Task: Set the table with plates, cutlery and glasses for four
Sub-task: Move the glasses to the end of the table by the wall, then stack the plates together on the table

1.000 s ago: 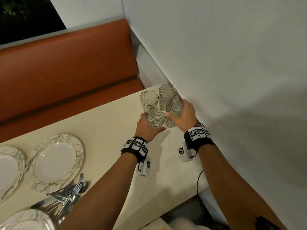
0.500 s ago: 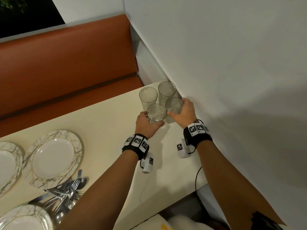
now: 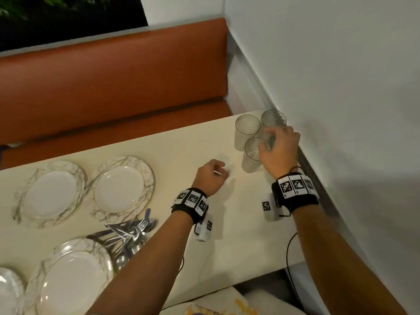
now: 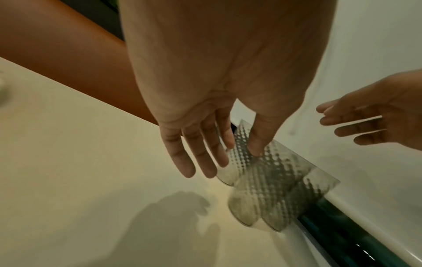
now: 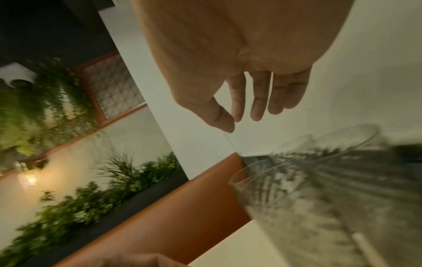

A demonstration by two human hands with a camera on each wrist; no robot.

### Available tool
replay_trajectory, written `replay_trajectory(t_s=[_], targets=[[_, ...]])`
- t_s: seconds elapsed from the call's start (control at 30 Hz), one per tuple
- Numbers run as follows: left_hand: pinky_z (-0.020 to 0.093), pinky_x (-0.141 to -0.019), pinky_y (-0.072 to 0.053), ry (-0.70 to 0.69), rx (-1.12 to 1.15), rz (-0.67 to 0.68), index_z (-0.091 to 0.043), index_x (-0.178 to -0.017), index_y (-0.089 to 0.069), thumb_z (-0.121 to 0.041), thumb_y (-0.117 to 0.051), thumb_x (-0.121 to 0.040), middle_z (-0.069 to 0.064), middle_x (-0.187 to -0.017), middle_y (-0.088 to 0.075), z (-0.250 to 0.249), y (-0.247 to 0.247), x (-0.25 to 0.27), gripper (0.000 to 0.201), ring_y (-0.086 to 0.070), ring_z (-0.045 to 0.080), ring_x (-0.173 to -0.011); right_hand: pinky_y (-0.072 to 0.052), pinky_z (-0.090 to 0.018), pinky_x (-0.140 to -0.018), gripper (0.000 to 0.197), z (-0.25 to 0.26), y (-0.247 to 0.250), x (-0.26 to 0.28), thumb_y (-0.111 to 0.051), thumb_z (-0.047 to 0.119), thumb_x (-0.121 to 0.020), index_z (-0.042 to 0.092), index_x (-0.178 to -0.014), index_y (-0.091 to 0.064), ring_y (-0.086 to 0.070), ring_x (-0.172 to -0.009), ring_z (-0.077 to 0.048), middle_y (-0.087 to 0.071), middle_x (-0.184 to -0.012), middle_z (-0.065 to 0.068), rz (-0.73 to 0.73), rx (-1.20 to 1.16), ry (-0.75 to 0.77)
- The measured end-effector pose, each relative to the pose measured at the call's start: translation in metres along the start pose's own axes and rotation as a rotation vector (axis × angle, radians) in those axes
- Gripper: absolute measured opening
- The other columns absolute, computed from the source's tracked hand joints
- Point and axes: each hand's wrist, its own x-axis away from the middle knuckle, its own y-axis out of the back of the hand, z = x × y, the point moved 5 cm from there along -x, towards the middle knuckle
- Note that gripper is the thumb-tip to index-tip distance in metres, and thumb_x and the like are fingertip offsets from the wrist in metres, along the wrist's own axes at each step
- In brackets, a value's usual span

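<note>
- Nearest us on the table (image 3: 141,144) we count four plates (image 3: 123,188), with a bundle of cutlery (image 3: 130,234) between the near and far pairs; its pieces overlap too much to count.
- Our left hand (image 3: 210,178) hangs over bare table, fingers apart and holding nothing, just left of the glasses.
- Our right hand (image 3: 278,150) is nearer them, fingers loose above the cluster, gripping none.
- Four ribbed glasses (image 3: 248,159), one mostly hidden under that hand, stand upright, touching, in the far right corner by the wall.
</note>
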Motion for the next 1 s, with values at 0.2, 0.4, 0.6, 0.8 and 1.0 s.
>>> replay_trajectory(t_s=[0.2, 0.4, 0.6, 0.8, 1.0], targets=[[0.010, -0.067, -0.050, 0.061, 0.057, -0.185, -0.020, -0.113, -0.071, -0.020, -0.066, -0.095, -0.010, -0.094, -0.071, 0.076, 0.092, 0.056, 0.018, -0.069, 0.010, -0.084, -0.048, -0.029, -0.074, 0.023, 0.094, -0.072, 0.047, -0.066, 0.008, -0.082, 0.019, -0.101, -0.069, -0.057, -0.085, -0.019, -0.064, -0.096, -0.001, 0.228, -0.199, 0.156], [0.011, -0.067, -0.051, 0.153, 0.112, -0.361, -0.023, -0.108, -0.071, -0.016, -0.066, -0.096, -0.008, -0.095, -0.073, 0.174, 0.195, 0.135, 0.015, -0.070, 0.008, -0.085, -0.048, -0.021, -0.073, 0.020, 0.191, -0.157, 0.132, -0.063, 0.003, -0.085, 0.019, -0.096, -0.071, -0.058, -0.071, -0.006, -0.069, -0.092, 0.004, 0.474, -0.295, 0.227], [0.003, -0.070, -0.042, 0.269, 0.094, -0.479, -0.021, -0.110, -0.072, -0.018, -0.066, -0.096, -0.007, -0.095, -0.071, 0.281, 0.285, 0.205, 0.015, -0.065, 0.011, -0.086, -0.053, -0.024, -0.076, 0.019, 0.272, -0.239, 0.233, -0.058, 0.006, -0.089, 0.017, -0.095, -0.072, -0.060, -0.074, -0.006, -0.072, -0.092, 0.005, 0.754, -0.303, 0.230], [0.025, -0.088, -0.045, 0.376, 0.042, -0.569, -0.015, -0.116, -0.071, -0.013, -0.064, -0.096, 0.005, -0.113, -0.071, 0.370, 0.352, 0.274, 0.022, -0.065, 0.021, -0.102, -0.052, -0.030, -0.083, 0.024, 0.324, -0.300, 0.324, -0.061, 0.020, -0.090, 0.019, -0.114, -0.062, -0.062, -0.096, -0.017, -0.064, -0.107, 0.002, 1.007, -0.030, 0.186], [0.034, -0.100, -0.048, 0.458, -0.036, -0.485, -0.013, -0.133, -0.062, -0.021, -0.067, -0.094, 0.013, -0.132, -0.060, 0.397, 0.357, 0.286, 0.040, -0.061, 0.029, -0.118, -0.056, -0.039, -0.083, 0.027, 0.320, -0.311, 0.344, -0.063, 0.033, -0.088, 0.015, -0.108, -0.058, -0.063, -0.095, -0.023, -0.064, -0.106, -0.002, 1.026, 0.202, 0.146]])
